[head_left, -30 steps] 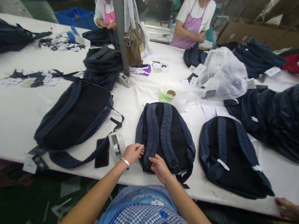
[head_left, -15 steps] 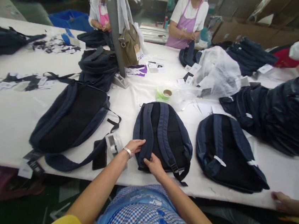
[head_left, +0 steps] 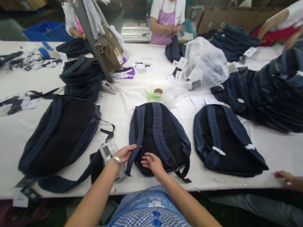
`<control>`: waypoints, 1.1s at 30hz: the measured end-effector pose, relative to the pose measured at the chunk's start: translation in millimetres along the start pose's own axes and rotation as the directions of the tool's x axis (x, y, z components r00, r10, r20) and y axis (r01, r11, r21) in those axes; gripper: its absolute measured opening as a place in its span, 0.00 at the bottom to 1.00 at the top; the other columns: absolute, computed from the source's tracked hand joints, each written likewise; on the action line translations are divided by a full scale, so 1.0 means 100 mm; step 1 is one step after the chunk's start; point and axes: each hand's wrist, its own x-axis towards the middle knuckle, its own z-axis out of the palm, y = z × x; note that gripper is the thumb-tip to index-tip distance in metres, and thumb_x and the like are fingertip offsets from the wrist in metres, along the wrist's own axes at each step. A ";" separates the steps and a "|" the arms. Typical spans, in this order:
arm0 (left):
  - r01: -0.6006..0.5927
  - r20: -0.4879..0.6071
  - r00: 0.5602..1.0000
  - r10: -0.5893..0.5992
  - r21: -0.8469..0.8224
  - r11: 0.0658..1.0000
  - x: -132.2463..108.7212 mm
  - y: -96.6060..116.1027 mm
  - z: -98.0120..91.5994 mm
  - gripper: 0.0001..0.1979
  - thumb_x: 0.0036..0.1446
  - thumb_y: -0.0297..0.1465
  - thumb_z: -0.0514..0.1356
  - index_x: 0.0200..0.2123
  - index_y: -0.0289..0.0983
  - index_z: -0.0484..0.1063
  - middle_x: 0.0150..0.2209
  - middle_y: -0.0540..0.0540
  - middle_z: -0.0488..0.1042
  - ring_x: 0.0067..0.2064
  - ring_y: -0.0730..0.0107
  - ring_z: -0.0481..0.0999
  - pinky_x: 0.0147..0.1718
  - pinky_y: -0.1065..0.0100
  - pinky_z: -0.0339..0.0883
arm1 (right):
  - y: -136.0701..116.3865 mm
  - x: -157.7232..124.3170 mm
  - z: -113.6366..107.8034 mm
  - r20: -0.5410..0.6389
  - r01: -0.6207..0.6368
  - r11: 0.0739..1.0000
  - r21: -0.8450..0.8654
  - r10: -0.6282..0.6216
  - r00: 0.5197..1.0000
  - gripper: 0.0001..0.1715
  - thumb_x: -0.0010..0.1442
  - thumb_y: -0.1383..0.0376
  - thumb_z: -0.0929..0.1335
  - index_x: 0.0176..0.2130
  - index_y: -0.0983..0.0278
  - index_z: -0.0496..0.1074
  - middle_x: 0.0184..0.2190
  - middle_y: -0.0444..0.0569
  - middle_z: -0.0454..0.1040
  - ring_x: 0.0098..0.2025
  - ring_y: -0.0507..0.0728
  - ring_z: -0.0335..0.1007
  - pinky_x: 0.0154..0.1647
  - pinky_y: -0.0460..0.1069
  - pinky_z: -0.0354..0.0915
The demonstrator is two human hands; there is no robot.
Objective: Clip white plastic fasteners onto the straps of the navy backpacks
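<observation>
A dark blue backpack (head_left: 172, 139) lies back side up on the table in front of me, its two padded shoulder straps showing. With my left hand (head_left: 125, 153) I pinch the edge of its left shoulder strap (head_left: 138, 126), whose lower end hangs past the bag's left side. My right hand (head_left: 153, 164) is open over the lower back panel, fingers bent and apart with nothing in them. At the bag's lower right, the other strap (head_left: 160, 132) ends in a black buckle (head_left: 174, 165) and webbing.
Another backpack (head_left: 65, 137) with a hang tag lies left, and a third (head_left: 222, 142) lies right. Several are piled (head_left: 275, 94) at far right. Tape (head_left: 158, 92), a plastic bag (head_left: 205, 61) and a post (head_left: 94, 42) stand beyond. A co-worker's hand (head_left: 285, 177) rests at the table edge.
My right hand has let go of the left strap and opened. My left hand has drawn the strap's lower end leftward, off the back panel. The view has shifted slightly.
</observation>
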 end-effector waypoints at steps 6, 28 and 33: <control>0.141 0.082 0.987 -0.137 -0.049 0.989 -0.01 0.14 -0.15 0.08 0.57 0.24 0.58 0.38 0.29 0.76 0.27 0.43 0.76 0.26 0.76 0.74 0.24 0.78 0.69 | 0.05 0.17 0.19 -0.006 0.151 0.973 -0.175 -0.155 0.988 0.28 0.49 0.60 0.72 0.49 0.63 0.67 0.47 0.54 0.72 0.26 0.50 0.72 0.20 0.45 0.67; -0.251 -0.207 0.924 0.322 0.306 0.918 0.08 -0.42 0.12 0.13 0.46 0.33 0.68 0.35 0.33 0.74 0.34 0.42 0.80 0.34 0.67 0.79 0.37 0.70 0.72 | -0.13 0.50 0.02 0.059 0.007 0.921 -0.390 0.017 0.998 0.11 0.54 0.69 0.62 0.28 0.67 0.74 0.12 0.39 0.66 0.13 0.46 0.58 0.14 0.40 0.49; -0.308 -0.192 0.910 0.367 0.278 0.910 0.07 -0.53 0.24 0.13 0.46 0.33 0.68 0.34 0.33 0.74 0.33 0.42 0.80 0.34 0.67 0.79 0.36 0.69 0.72 | -0.27 0.48 -0.13 0.116 0.066 0.896 -0.439 -0.017 0.993 0.10 0.52 0.71 0.63 0.25 0.68 0.73 0.11 0.37 0.62 0.13 0.44 0.52 0.15 0.40 0.47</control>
